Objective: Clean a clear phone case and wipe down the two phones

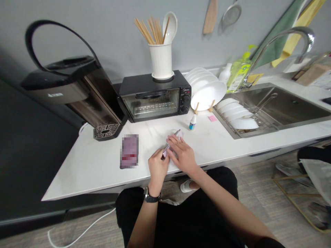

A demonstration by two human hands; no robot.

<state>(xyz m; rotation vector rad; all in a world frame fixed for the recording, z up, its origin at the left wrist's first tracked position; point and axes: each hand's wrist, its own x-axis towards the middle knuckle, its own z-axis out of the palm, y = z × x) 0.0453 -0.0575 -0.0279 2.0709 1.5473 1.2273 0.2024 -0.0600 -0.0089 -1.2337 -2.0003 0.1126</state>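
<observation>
My left hand [158, 165], with a black-strapped watch at its wrist, is closed around the near end of a slim flat lilac thing [166, 150]. That thing is tilted just over the counter, and its kind is hard to make out because my hands cover most of it. Across its upper part lies my right hand [183, 155], fingers stretched out and thumb apart. Some whitish, crinkled material [182, 133] shows just past the right fingertips. To the left, a phone-shaped purple item [129, 151], blurred by pixels, lies flat. A small white bottle with a blue label [192, 123] stands beyond my right hand.
A tall black and brown machine [85, 93] stands at the left, beside a toaster oven [155, 98] bearing a white utensil pot [160, 60]. Racked plates [209, 94], a pink slip [212, 118] and a sink [297, 101] with bowls [238, 113] are rightward.
</observation>
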